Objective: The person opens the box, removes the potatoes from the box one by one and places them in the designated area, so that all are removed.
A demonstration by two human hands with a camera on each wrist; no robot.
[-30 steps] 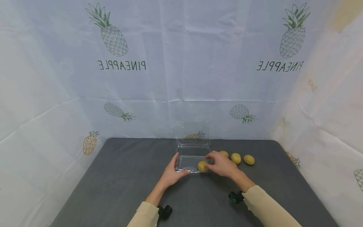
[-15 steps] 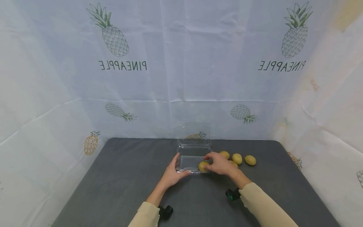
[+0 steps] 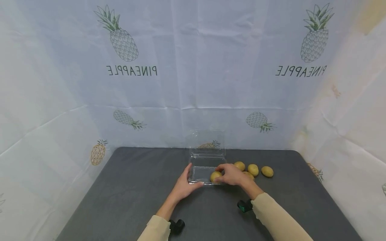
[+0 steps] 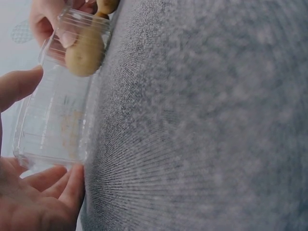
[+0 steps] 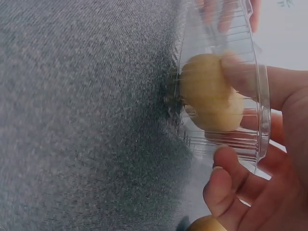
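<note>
A clear plastic clamshell container (image 3: 208, 183) stands on the dark table, its lid (image 3: 207, 142) raised at the back. My left hand (image 3: 182, 186) holds the container's near left corner, thumb (image 4: 21, 86) at the front rim and fingers (image 4: 53, 187) against the left end. Inside, at the front right, is a yellow potato (image 3: 215, 177). My right hand (image 3: 233, 174) reaches over the right rim and pinches this potato with thumb (image 5: 250, 79) and forefinger. The other right fingers (image 5: 231, 183) curl outside the container's wall.
Several loose potatoes (image 3: 253, 170) lie on the table (image 3: 144, 187) right of the container, one partly behind my right hand. Pineapple-printed cloth (image 3: 211, 90) hangs close behind the table and along both sides. A black wrist device (image 3: 245, 206) sits on my right forearm.
My right wrist has swung slightly left, and the pinched potato has shifted a little left within the container. The left hand keeps its hold. The head view has drifted slightly.
</note>
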